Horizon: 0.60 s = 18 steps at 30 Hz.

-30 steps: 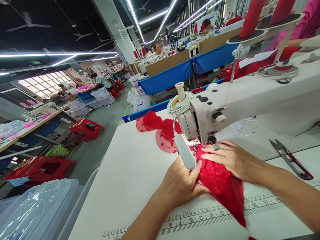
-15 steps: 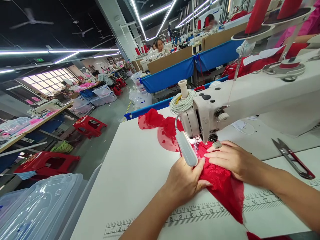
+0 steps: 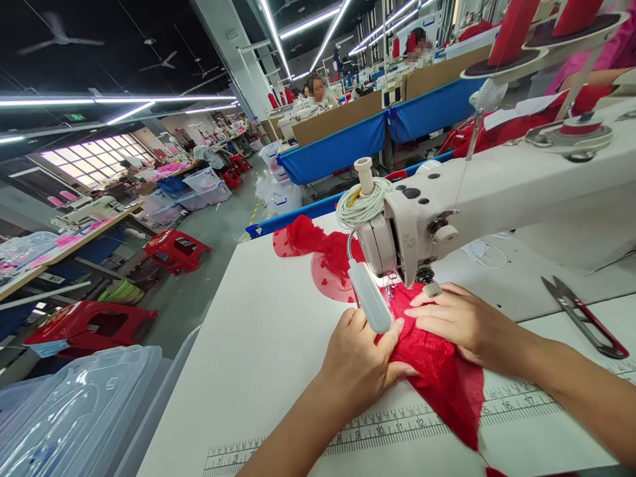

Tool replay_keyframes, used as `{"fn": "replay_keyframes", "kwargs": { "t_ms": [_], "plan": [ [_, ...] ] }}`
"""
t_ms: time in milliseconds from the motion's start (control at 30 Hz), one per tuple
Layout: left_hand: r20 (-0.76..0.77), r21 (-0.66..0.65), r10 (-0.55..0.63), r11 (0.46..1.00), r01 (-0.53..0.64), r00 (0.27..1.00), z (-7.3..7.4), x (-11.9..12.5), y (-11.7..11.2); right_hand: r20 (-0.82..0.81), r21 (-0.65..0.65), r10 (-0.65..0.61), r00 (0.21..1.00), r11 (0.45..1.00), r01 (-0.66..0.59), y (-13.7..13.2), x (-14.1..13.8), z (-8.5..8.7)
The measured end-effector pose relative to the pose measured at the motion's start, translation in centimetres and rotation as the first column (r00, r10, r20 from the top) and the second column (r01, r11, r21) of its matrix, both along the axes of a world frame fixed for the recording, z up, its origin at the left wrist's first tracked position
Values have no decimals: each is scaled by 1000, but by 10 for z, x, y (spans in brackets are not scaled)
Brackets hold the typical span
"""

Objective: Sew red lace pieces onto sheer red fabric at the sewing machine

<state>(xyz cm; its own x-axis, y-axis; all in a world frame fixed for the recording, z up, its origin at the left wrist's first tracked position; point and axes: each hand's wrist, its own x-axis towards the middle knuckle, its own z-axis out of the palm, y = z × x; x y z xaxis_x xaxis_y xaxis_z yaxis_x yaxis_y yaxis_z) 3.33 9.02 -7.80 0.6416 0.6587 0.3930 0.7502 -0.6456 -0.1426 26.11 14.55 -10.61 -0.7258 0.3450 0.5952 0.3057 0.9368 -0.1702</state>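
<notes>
Head view: a ruler strip (image 3: 377, 430) runs along the near side of the white table (image 3: 238, 344). Red lace cloth (image 3: 437, 377) lies over it. The left hand (image 3: 355, 361) touches the cloth's left edge; I cannot tell if its grip pinches. The right hand (image 3: 464, 324) lies on top, fingers stretched out. Snips (image 3: 583, 318) rest right. Farther, the sewing machine (image 3: 521, 182) stands over the cloth's far part.

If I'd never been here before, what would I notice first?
Probably the bright red lace fabric, low and right of centre, with the left hand and right hand on it. Next, perhaps the white sewing machine reaching in from the right, and two red thread cones at the top right.
</notes>
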Motion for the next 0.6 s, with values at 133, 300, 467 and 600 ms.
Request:
{"fn": "replay_keyframes", "kwargs": {
  "t_ms": [133, 300, 467, 600],
  "plan": [
    [22, 1, -13, 1000, 13, 1000, -3, 2, 1, -13, 16, -10, 1000, 1000, 10, 0, 0, 0],
    [-2, -11, -7, 1000, 7, 1000, -5, 2, 0, -18, 34, -25, 1000, 999, 26, -1, 2, 3],
    [-14, -5, 8, 1000, -8, 1000, -6, 1, 0, 16, 98, -36, 999, 995, 34, 1, 2, 12],
    [15, 27, 8, 1000, -9, 1000, -7, 1, 3, 5, 110, -55, 998, 992, 55, 4, 1, 11]
  ]
}}
